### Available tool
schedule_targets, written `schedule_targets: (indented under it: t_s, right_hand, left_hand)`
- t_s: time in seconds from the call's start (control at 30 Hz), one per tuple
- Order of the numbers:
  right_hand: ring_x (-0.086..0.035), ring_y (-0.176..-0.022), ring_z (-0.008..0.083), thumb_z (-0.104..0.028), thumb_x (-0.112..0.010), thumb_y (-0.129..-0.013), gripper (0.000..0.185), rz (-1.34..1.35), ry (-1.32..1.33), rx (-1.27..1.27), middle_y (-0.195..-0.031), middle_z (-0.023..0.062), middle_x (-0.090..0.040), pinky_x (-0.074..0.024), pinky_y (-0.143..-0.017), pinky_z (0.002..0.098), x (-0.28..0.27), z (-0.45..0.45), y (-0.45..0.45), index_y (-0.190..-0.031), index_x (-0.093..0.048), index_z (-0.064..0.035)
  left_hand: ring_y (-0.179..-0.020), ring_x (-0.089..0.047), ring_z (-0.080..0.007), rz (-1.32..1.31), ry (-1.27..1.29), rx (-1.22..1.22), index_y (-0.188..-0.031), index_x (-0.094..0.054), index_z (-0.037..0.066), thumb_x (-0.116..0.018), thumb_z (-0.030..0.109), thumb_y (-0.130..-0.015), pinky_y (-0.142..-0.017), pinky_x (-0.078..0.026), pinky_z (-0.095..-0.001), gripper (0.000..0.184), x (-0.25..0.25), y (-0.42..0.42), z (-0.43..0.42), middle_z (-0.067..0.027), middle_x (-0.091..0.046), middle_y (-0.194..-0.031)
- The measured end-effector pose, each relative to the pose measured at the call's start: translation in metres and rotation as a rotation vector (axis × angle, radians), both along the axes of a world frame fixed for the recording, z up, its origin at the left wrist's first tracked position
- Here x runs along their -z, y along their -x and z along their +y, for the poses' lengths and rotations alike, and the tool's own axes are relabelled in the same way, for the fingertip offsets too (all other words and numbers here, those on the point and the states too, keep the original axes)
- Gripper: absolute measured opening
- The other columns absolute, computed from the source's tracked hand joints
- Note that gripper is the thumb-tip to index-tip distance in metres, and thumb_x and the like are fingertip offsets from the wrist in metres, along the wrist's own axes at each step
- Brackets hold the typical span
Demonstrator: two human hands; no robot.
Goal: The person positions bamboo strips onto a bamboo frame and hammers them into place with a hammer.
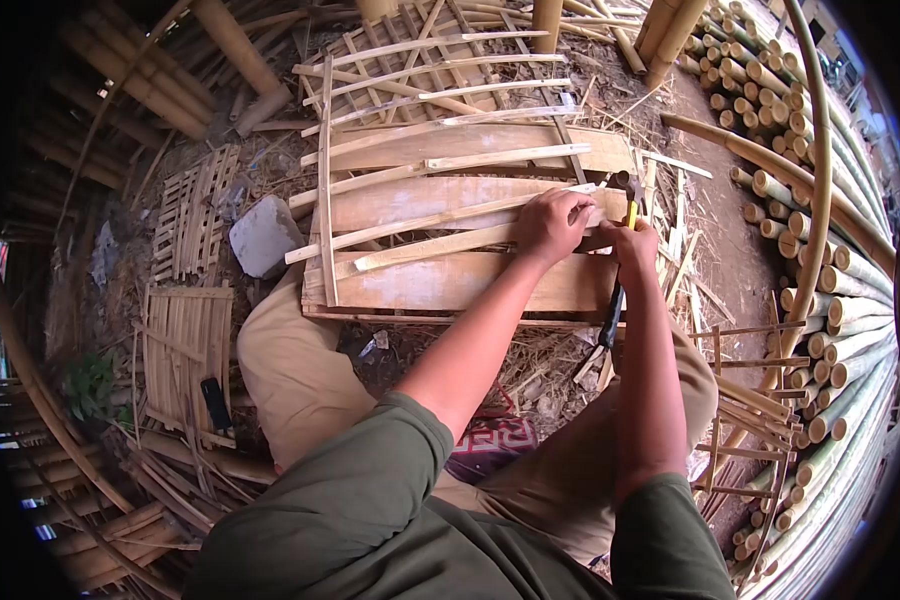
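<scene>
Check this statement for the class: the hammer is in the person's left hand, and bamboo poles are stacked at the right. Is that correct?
Not quite: the head view shows the hammer in the person's right hand. Bamboo poles are indeed stacked at the right.

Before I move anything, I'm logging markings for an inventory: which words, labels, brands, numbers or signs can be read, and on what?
"RE", in pinkish-red capitals on the dark printed cloth between the legs; the rest is unclear.
No text readable on the black-and-yellow hammer.
</scene>
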State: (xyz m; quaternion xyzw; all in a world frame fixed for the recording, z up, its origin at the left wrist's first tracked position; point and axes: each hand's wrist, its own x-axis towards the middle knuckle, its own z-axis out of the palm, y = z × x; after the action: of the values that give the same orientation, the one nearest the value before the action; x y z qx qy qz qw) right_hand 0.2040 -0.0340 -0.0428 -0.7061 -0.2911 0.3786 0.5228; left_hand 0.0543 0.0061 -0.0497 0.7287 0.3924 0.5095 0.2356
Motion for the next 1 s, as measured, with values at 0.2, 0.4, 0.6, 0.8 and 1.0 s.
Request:
schedule_targets:
  t_s: [0.2,0.4,0.6,0.8,1.0]
  right_hand:
    - [-0.043,-0.045,0.0055,-0.003,-0.082,-0.074,0.023,0.065,0.027,-0.013,-0.066,0.0009,-0.062,-0.0315,-0.041,0.0240,-0.003,-0.004,-0.005,-0.087,-0.063,-0.0044]
    - [-0.044,-0.047,0.0049,-0.004,-0.082,-0.074,0.024,0.095,0.043,-0.031,-0.068,0.0009,-0.063,-0.0316,-0.042,0.0236,-0.015,-0.009,-0.001,-0.089,-0.064,-0.0041]
    - [-0.045,-0.049,0.0048,-0.002,-0.080,-0.076,0.021,0.116,0.022,-0.036,-0.070,0.0028,-0.066,-0.0328,-0.043,0.0228,-0.013,-0.009,0.000,-0.090,-0.065,-0.0022]
    - [-0.045,-0.048,0.0055,-0.002,-0.080,-0.077,0.019,0.112,0.010,-0.027,-0.069,0.0026,-0.065,-0.0324,-0.043,0.0231,-0.012,-0.008,0.000,-0.089,-0.065,-0.0016]
    - [-0.044,-0.046,0.0059,-0.002,-0.079,-0.078,0.019,0.130,0.009,-0.043,-0.066,0.0023,-0.062,-0.0323,-0.041,0.0238,-0.008,-0.007,-0.002,-0.088,-0.063,-0.0026]
  left_hand:
    - [-0.080,-0.068,-0.0267,-0.050,-0.047,-0.010,-0.086,-0.073,0.008,-0.075,0.017,-0.081,-0.072,-0.053,-0.0356,0.010,0.007,0.000,0.003,-0.0074,-0.072,-0.085]
    - [-0.079,-0.067,-0.0244,0.007,-0.008,0.033,-0.083,-0.075,0.010,-0.077,0.018,-0.080,-0.071,-0.053,-0.0342,0.009,0.004,0.001,-0.002,-0.0057,-0.072,-0.083]
    - [-0.087,-0.064,-0.0212,0.091,-0.124,0.068,-0.083,-0.076,0.014,-0.076,0.022,-0.079,-0.074,-0.053,-0.0350,0.009,0.000,0.002,0.000,0.0000,-0.071,-0.083]
    - [-0.093,-0.063,-0.0200,0.133,-0.114,0.034,-0.084,-0.076,0.013,-0.078,0.021,-0.078,-0.079,-0.052,-0.0337,0.010,-0.006,0.003,-0.003,0.0021,-0.070,-0.092]
    - [-0.095,-0.063,-0.0195,0.148,-0.123,0.061,-0.085,-0.076,0.014,-0.078,0.022,-0.079,-0.080,-0.053,-0.0331,0.010,-0.003,0.002,-0.002,0.0026,-0.070,-0.093]
